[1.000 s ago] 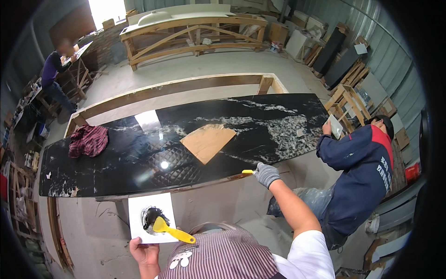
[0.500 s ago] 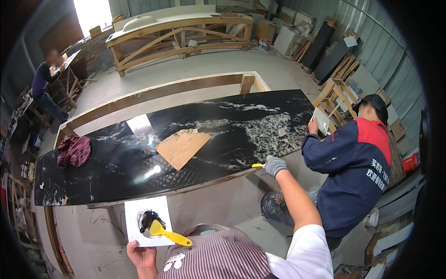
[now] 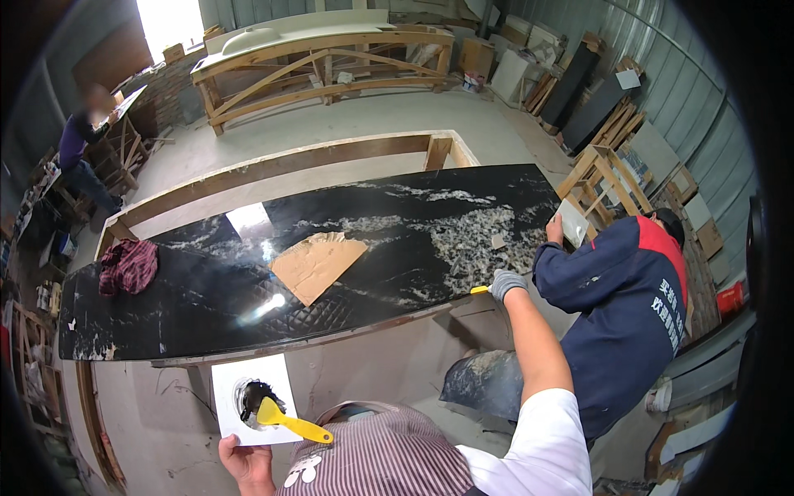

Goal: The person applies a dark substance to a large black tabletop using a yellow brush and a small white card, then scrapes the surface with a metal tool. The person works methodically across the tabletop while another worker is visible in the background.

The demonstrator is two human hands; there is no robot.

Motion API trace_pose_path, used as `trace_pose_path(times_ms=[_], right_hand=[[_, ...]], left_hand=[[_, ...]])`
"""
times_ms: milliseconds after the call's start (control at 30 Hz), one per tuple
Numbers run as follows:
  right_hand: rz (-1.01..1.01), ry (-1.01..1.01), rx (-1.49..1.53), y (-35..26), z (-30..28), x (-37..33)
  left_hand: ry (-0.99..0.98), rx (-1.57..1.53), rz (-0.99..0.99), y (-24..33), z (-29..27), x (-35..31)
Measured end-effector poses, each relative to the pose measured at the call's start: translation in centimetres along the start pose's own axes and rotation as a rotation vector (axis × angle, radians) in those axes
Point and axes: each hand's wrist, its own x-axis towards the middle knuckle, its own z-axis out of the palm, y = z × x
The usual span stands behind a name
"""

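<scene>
My left hand, bare, grips the lower edge of a white square board. Black paste is smeared in the middle of that board, and a yellow scraper lies across it with its blade in the paste. At the front edge of a long black stone slab with white veining, my right hand, in a grey glove, is closed round a small yellow tool, seemingly another scraper. Its working end is too small to make out. A torn piece of brown cardboard lies on the slab.
Close on my right a co-worker in a navy and red jacket bends at the slab's end, holding a white board. A crumpled dark red cloth lies on the slab's left end. Beyond stands a wooden frame bench; another person works far left.
My right hand has moved right along the slab's front edge with the yellow tool. The co-worker has bent lower. My left hand with the board has shifted slightly left and down in view.
</scene>
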Motion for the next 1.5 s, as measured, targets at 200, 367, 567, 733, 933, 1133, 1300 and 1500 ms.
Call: trace_pose_path(times_ms=[200, 367, 567, 733, 933, 1133, 1300, 1500], right_hand=[[0.053, 0.061, -0.044, 2.5, -0.2, 0.8], [0.017, 0.25, 0.078, 1.4, -3.5, -3.9], [-0.439, 0.439, 0.823, -4.0, -3.2, -13.1], [-0.895, 0.241, 0.889, -12.9, -3.0, -25.3], [-0.938, -0.111, 1.332, -20.2, 2.2, -33.6], [-0.728, -0.374, 1.488, -26.5, 3.4, -39.7], [-0.857, 0.083, 1.05, -30.6, 3.3, -42.6], [-0.996, 0.351, 0.761, -35.0, 1.7, -44.8]], left_hand=[[-0.009, 0.01, -0.022, 0.2, 0.0, -0.3], [-0.048, 0.005, -0.062, 0.8, 0.1, 0.4], [-0.064, 0.046, -0.144, 1.3, 0.2, 2.7], [-0.22, 0.109, -0.238, 2.8, 3.0, 5.0], [-0.403, 0.179, -0.343, 4.9, 4.9, 7.4], [-0.409, 0.196, -0.381, 9.0, 4.0, 8.8], [-0.469, 0.254, -0.299, 12.3, 3.2, 8.7], [-0.476, 0.379, -0.205, 15.4, 1.0, 9.1]])
